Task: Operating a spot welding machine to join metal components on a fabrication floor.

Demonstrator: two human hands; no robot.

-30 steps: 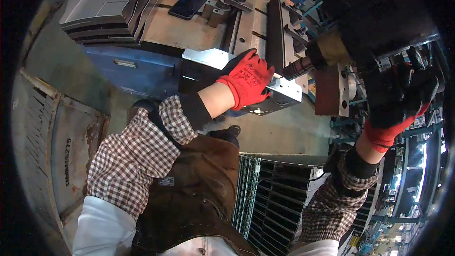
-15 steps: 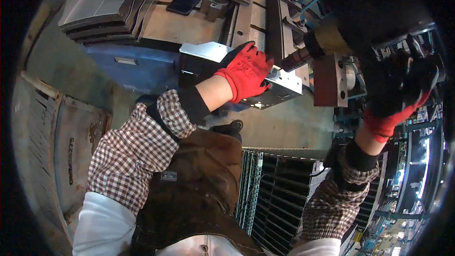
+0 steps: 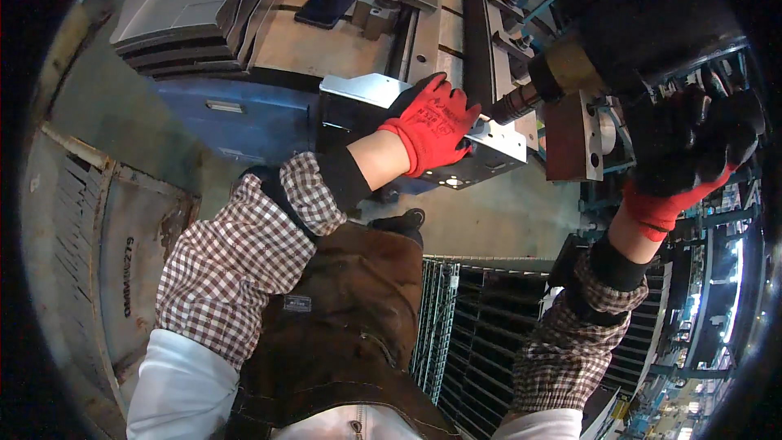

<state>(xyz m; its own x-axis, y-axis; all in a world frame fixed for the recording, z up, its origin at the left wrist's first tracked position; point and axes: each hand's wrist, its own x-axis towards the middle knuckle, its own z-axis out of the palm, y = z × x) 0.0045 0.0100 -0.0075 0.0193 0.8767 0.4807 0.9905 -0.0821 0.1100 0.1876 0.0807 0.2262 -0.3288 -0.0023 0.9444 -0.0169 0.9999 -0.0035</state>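
1. One broad worktable (image 3: 326,55) spreads behind the hands; a dark machine head (image 3: 643,24) looms at its right.
2. The bent metal part (image 3: 493,160) lies at the table's near edge, its holed end by the tool.
3. The right hand (image 3: 692,147), gloved, is beside the machine head, fingers bent; whether they grip anything, I cannot tell.
4. The left hand (image 3: 432,126), gloved, holds the metal part, fingers bent and close together.
5. The slim tool (image 3: 516,103) points toward the left fingertips. Steadying the part seems the step in hand; the next move probably calls for firm pressure, fingertips clear.
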